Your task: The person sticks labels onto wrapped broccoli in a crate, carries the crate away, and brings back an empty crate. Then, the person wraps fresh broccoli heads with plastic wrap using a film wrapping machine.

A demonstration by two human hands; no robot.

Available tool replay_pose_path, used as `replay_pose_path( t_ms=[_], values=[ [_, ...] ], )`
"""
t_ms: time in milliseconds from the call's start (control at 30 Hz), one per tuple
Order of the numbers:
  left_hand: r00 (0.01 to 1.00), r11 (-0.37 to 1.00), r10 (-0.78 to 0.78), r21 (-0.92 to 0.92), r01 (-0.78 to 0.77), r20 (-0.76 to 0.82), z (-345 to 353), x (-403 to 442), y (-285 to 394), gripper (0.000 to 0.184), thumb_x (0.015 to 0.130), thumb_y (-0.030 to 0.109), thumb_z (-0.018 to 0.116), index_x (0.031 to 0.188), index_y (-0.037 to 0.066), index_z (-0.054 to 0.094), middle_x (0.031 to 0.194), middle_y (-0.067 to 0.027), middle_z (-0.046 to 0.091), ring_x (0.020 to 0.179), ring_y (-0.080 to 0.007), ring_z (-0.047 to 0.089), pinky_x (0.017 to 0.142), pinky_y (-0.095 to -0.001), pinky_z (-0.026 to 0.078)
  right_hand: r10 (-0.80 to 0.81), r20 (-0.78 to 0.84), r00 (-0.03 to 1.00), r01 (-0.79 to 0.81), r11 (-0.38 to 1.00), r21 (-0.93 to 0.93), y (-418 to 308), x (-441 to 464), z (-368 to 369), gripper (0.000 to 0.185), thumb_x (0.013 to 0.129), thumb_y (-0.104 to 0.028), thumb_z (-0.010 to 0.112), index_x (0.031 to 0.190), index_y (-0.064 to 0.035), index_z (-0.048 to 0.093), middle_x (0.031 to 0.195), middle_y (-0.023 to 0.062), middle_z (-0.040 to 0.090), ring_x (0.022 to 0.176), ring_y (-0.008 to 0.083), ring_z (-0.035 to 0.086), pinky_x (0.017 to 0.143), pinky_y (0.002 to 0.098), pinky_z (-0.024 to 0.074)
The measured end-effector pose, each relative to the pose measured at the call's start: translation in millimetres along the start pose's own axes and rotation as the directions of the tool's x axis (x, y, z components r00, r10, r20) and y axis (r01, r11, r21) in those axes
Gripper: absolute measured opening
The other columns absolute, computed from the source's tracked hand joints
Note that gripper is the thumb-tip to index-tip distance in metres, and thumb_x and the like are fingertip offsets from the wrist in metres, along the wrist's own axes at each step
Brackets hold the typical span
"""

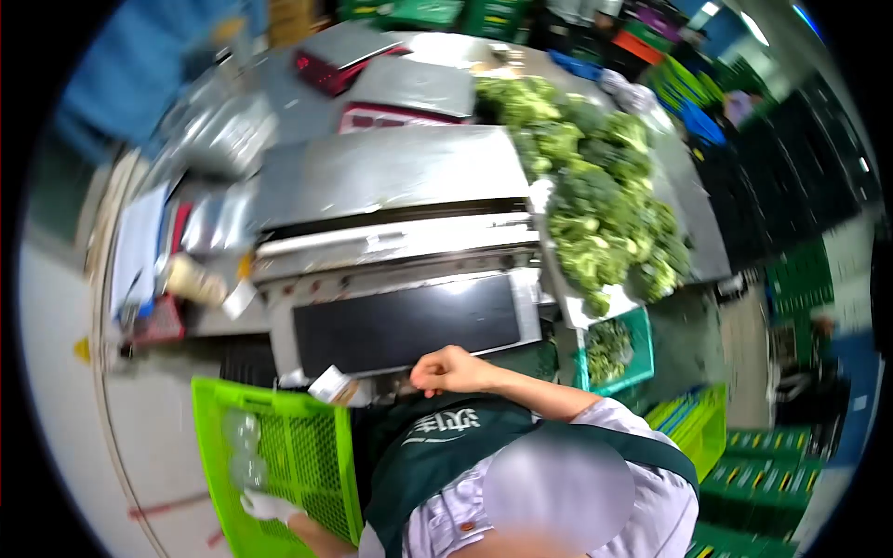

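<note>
My left hand (270,508), in a white glove, reaches into a bright green plastic crate (352,456) at the lower left. Its fingers are beside clear plastic packs (247,456) in the crate; blur hides whether they grip one. In front of my apron (446,428), my bare right hand (453,371) has its fingers curled in, and nothing shows in it. Just beyond that hand is the black panel (409,324) on the front of a metal wrapping machine (400,177). A small white label or box (333,384) sits between the crate and my right hand.
Broccoli heads (595,205) are piled on the steel table to the right of the machine. Below them is a teal basket (642,349) with green trimmings. Clear plastic packaging (228,135) lies at the left. Dark stacked crates (791,167) and green crates (758,474) stand at the right.
</note>
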State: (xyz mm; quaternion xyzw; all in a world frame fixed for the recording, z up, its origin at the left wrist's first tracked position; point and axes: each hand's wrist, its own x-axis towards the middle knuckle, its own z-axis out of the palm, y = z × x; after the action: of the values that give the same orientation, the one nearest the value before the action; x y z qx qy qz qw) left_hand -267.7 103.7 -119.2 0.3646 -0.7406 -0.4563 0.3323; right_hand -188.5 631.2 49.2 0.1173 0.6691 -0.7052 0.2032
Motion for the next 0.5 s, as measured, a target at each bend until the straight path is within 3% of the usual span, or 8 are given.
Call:
replay_pose_path(
  t_ms=[133,200,267,333,400,467,500],
  values=[
    [0.994,0.999,0.018,0.039,-0.022,0.105,39,-35,102,0.032,0.086,0.013,0.053,0.112,-0.004,0.056,0.112,-0.0185,0.057,0.093,-0.0259,0.056,0.085,-0.0345,0.045,-0.074,-0.112,0.991,0.069,0.996,-0.05,-12,-37,-44,0.018,0.086,-0.016,0.061,0.09,0.001,0.062,0.075,0.0024,0.062,0.067,0.0079,0.059,0.059,0.0231,0.047],
    [0.989,0.998,0.049,0.021,-0.053,0.139,67,-56,148,0.03,0.086,0.012,0.053,0.112,-0.003,0.057,0.112,-0.0181,0.057,0.093,-0.0255,0.056,0.085,-0.0346,0.045,-0.127,-0.264,0.956,0.098,0.988,-0.121,-22,-60,-67,0.017,0.085,-0.015,0.062,0.092,0.0006,0.062,0.078,0.0027,0.063,0.068,0.008,0.059,0.06,0.023,0.0474],
    [0.958,0.99,0.12,-0.1,-0.097,0.262,90,-75,183,0.026,0.087,0.011,0.052,0.111,0.0,0.058,0.111,-0.0162,0.057,0.094,-0.0247,0.056,0.086,-0.0335,0.045,-0.181,-0.42,0.89,0.17,0.983,-0.064,-13,-79,-99,0.016,0.083,-0.014,0.062,0.092,-0.0008,0.063,0.077,0.0048,0.064,0.066,0.0101,0.062,0.063,0.0253,0.0502],
    [0.911,0.971,0.232,-0.14,-0.195,0.339,111,-77,193,0.026,0.088,0.009,0.051,0.11,-0.001,0.057,0.113,-0.0145,0.055,0.099,-0.0238,0.054,0.089,-0.0329,0.044,-0.142,-0.518,0.843,0.14,0.989,-0.043,-13,-103,-135,0.016,0.083,-0.015,0.062,0.092,-0.001,0.063,0.076,0.004,0.064,0.068,0.0097,0.061,0.063,0.0249,0.0491],
    [0.881,0.941,0.178,-0.338,-0.023,0.437,134,-98,223,0.026,0.087,0.009,0.052,0.11,-0.002,0.056,0.116,-0.0124,0.053,0.103,-0.0222,0.051,0.091,-0.0331,0.042,-0.266,-0.701,0.661,0.159,0.963,-0.217,5,-121,-172,0.017,0.08,-0.015,0.065,0.091,-0.0021,0.064,0.078,0.0036,0.066,0.069,0.009,0.06,0.063,0.0245,0.0486],
    [0.839,0.927,0.182,-0.374,0.027,0.512,144,-117,245,0.027,0.086,0.009,0.055,0.11,-0.003,0.055,0.116,-0.0107,0.054,0.106,-0.0207,0.051,0.091,-0.0345,0.042,-0.224,-0.769,0.599,0.151,0.975,-0.166,-3,-148,-205,0.017,0.078,-0.015,0.065,0.09,-0.0034,0.065,0.077,0.0032,0.066,0.068,0.0085,0.061,0.062,0.0245,0.0493],
    [0.819,0.92,0.209,-0.392,0.021,0.535,151,-124,249,0.027,0.086,0.009,0.055,0.11,-0.003,0.055,0.115,-0.0104,0.054,0.105,-0.0204,0.052,0.091,-0.0346,0.043,-0.333,-0.813,0.478,0.047,0.934,-0.354,2,-153,-226,0.019,0.076,-0.016,0.066,0.091,-0.0034,0.065,0.078,0.0036,0.067,0.067,0.01,0.063,0.062,0.0252,0.0498]
  ],
)
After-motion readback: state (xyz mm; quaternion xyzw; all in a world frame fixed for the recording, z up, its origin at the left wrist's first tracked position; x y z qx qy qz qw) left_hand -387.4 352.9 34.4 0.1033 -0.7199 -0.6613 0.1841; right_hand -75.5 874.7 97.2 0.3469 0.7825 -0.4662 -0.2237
